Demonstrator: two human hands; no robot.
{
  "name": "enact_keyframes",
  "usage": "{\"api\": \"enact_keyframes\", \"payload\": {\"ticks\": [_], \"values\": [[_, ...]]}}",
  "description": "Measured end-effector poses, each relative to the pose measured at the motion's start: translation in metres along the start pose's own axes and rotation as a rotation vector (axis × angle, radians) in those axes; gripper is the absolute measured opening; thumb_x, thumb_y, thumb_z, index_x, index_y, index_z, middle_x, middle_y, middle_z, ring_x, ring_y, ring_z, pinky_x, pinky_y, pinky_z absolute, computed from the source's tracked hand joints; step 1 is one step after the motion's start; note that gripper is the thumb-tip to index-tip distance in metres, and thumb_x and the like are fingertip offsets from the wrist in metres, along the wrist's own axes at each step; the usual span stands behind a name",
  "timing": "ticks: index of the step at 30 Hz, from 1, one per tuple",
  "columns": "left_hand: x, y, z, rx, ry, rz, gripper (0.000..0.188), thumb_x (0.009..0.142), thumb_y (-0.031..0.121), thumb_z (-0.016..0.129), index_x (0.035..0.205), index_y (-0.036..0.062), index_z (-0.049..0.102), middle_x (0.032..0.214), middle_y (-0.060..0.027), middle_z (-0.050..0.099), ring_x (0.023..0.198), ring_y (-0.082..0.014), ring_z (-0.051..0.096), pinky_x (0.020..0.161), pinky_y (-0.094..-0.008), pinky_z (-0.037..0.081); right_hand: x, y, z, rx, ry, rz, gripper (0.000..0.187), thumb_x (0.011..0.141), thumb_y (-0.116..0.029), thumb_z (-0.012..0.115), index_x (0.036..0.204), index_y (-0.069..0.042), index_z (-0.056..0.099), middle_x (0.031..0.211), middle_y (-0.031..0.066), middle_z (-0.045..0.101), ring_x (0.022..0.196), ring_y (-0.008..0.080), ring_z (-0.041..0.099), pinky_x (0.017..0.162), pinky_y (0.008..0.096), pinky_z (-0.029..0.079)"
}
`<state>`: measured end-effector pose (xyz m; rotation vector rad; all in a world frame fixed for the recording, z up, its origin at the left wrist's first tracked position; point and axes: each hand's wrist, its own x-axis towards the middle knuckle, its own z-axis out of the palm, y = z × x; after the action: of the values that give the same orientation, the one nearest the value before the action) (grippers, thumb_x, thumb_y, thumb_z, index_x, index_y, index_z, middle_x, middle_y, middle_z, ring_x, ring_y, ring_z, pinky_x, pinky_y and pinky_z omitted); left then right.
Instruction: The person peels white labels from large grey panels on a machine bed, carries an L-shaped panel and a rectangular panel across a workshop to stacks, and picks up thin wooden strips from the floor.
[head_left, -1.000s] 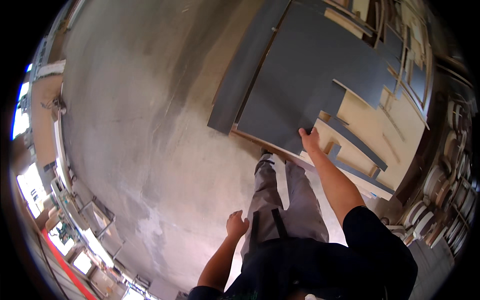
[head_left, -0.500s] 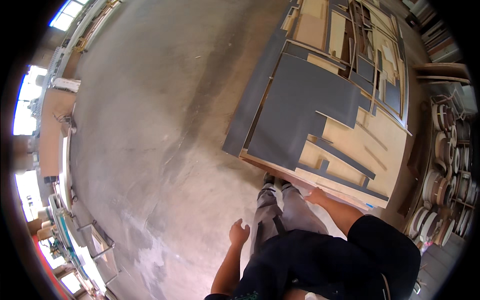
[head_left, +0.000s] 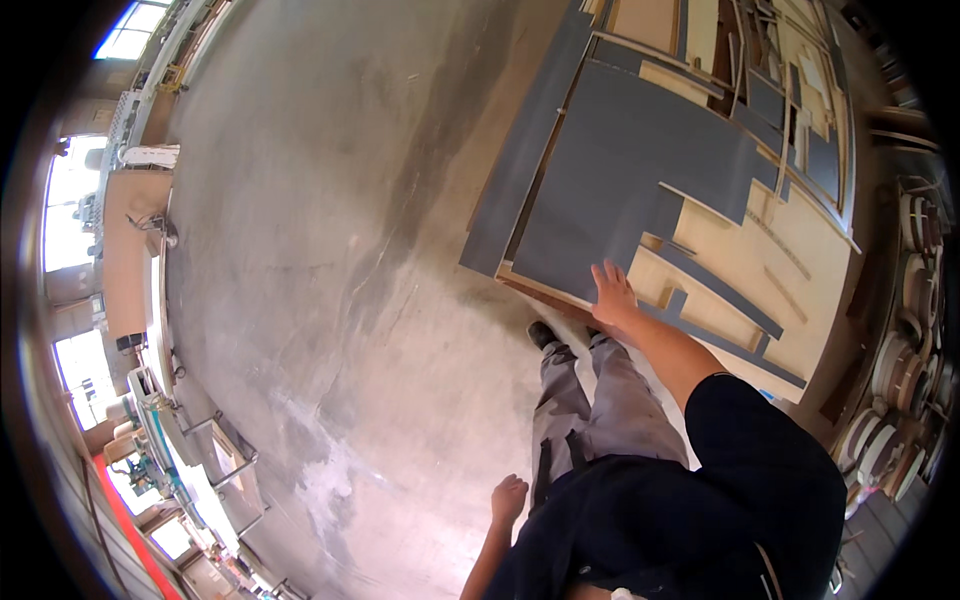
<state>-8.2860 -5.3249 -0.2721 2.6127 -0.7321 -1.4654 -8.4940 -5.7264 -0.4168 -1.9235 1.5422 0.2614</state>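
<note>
A: Where is the right hand (head_left: 612, 296)?

B: Stretched out to about one o'clock from the person's body, resting flat on the near edge of the big grey panel (head_left: 625, 190). Its grip is apart, fingers spread, palm down on the board; it is not clamped round anything.

A: And the panel itself?

B: It lies on top of a stack of sheet offcuts (head_left: 745, 285), pale wood and grey strips, at two o'clock in the view. A long grey strip (head_left: 528, 150) runs along its side at twelve o'clock. The stack sits low, just beyond the person's shoes (head_left: 545, 335).

A: How would that board handle?

B: I judge it stiff and fairly heavy, a wide thin sheet with a notched outline. The coated face looks smooth, so a flat palm could slide on it. The cut corners may chip if knocked. The sound hold is on the edges, one hand on the near edge where the right hand now lies, the other on an adjoining side.

A: The left hand (head_left: 508, 497)?

B: Hanging low at six o'clock over the concrete floor (head_left: 330, 250), holding nothing, fingers loosely curled inward, well apart from the stack.

A: Anything else around?

B: Workbenches and machines (head_left: 150, 400) along the wall at nine o'clock, rolls of edging (head_left: 900, 380) at three.
</note>
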Motion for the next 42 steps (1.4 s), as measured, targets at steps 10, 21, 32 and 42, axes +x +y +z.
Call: {"api": "enact_keyframes", "payload": {"ticks": [10,21,32,42], "values": [[-0.014,-0.026,-0.014,-0.148,-0.066,0.040,0.038,0.080,0.027,0.056,0.107,0.0006,0.061,0.109,-0.0175,0.061,0.103,-0.0297,0.058,0.087,-0.0363,0.046,0.036,-0.056,0.013,-0.129,-0.205,0.028,0.083,0.068,-0.023,0.062,0.141,-0.025,0.024,0.150,0.0113,0.002,0.137,0.0379,0.002,0.104,0.0517,0.027],[0.076,-0.054,-0.061,-0.095,-0.079,0.015,0.040,0.078,0.024,0.056,0.106,-0.0054,0.059,0.087,-0.0143,0.067,0.082,-0.0236,0.063,0.077,-0.0307,0.047,0.042,-0.015,0.025,0.398,0.198,0.677,0.071,0.070,-0.029,0.063,0.133,-0.006,0.038,0.139,0.0189,0.033,0.123,0.0348,0.039,0.099,0.0404,0.037],[0.149,0.127,-0.003,-0.573,-0.236,0.051,0.046,0.081,0.016,0.064,0.116,-0.0099,0.050,0.097,-0.0131,0.064,0.087,-0.0145,0.060,0.075,-0.0256,0.047,0.047,0.089,0.046,1.309,0.065,0.904,0.056,0.073,-0.045,0.069,0.111,-0.006,0.057,0.111,0.0063,0.058,0.094,0.0194,0.055,0.079,0.0369,0.045],[0.098,0.448,-0.006,-1.126,-0.886,0.636,0.058,0.077,0.028,0.070,0.120,-0.0012,0.044,0.110,-0.0168,0.056,0.098,-0.0281,0.057,0.077,-0.0383,0.051,-0.057,0.044,-0.218,1.793,0.098,0.362,0.045,0.089,-0.036,0.045,0.115,-0.001,0.053,0.109,0.0128,0.060,0.098,0.0241,0.058,0.089,0.0353,0.046]]}}
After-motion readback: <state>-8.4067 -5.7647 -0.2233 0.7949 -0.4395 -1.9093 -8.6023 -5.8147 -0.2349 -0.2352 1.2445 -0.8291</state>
